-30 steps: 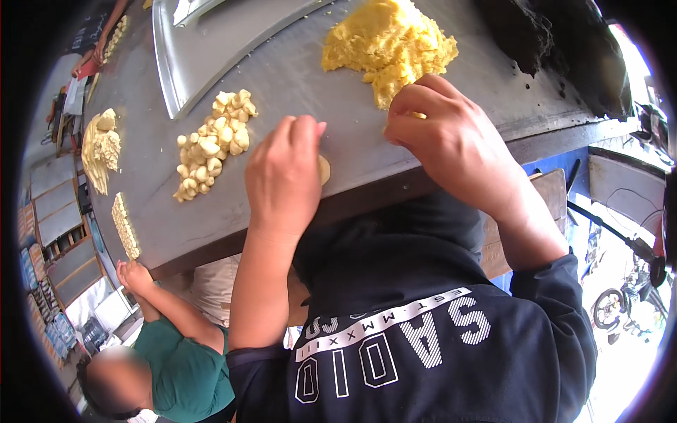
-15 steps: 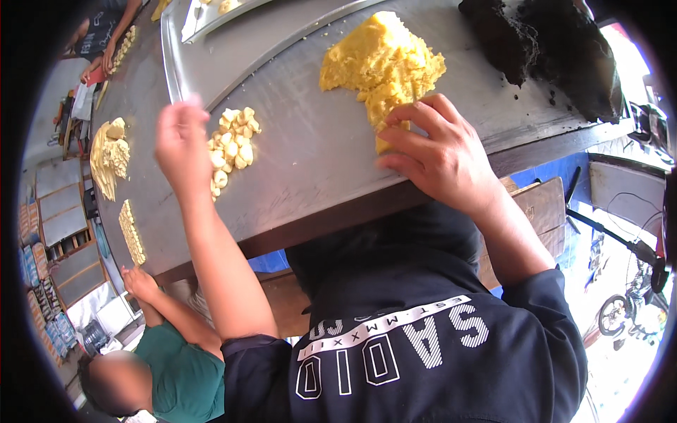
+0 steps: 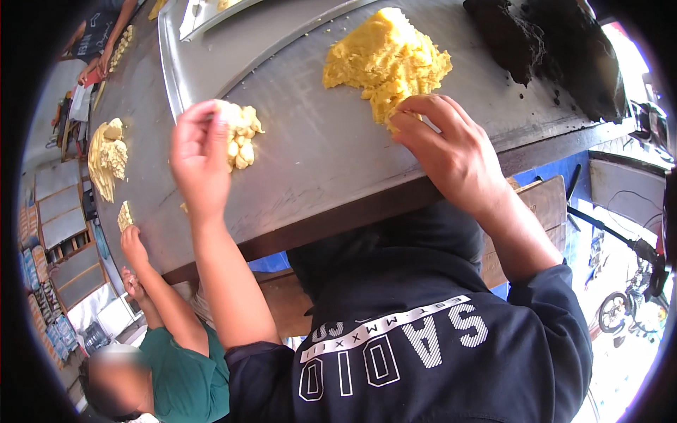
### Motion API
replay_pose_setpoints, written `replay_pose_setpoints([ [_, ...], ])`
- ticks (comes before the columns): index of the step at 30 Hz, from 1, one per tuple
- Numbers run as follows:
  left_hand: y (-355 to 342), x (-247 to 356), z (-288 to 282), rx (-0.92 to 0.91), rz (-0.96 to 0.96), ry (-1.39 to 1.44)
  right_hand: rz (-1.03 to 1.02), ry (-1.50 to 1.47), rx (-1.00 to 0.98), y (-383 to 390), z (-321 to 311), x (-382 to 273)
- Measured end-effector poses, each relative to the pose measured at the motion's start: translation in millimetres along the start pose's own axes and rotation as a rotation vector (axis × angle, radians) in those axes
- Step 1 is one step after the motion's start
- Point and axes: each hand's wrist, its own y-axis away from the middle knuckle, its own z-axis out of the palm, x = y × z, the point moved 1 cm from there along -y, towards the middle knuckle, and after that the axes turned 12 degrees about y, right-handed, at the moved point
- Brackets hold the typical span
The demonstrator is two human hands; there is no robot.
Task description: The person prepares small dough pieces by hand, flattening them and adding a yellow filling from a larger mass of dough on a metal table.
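A crumbly yellow mass like dough or filling (image 3: 384,53) lies heaped on the metal tabletop. My right hand (image 3: 455,151) is bent over its near edge, fingertips and thumb closed on a bit of it. Farther left is a pile of small pale dough pieces (image 3: 244,151). Raised at the pile's left side, my left hand (image 3: 201,151) has its thumb and fingers pinched together around what looks like a pale dough piece; the hand hides part of the pile.
A large metal tray (image 3: 173,77) lies beyond the pile. A blackened slab (image 3: 553,56) rests at far right. Left are a pale dough lump (image 3: 109,158) and a dough strip (image 3: 125,215). A co-worker in green (image 3: 187,366) reaches to the strip; another person's hands (image 3: 102,63) work at far left.
My left hand has moved slightly right and down to the dough pieces, its fingers closing. My right fingers have drawn together at the yellow mass. The co-worker's hands have parted, one reaching to the strip.
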Motion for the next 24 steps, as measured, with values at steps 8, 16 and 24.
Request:
replay_pose_setpoints([
  [8, 38.0, 14.5, 36.7, -0.141, -0.178, -0.365, -0.016, 0.142, -0.164, -18.6, -0.6, -19.2],
  [16, 9.1, 4.8, 14.7, 0.075, -0.419, 0.302, -0.260, -0.038, -0.074, -60.9, 52.4, -92.3],
  [24, 24.8, 13.2, 22.1, -0.053, -0.206, -0.038, -0.079, 0.029, -0.100, -32.8, 7.4, -34.5],
])
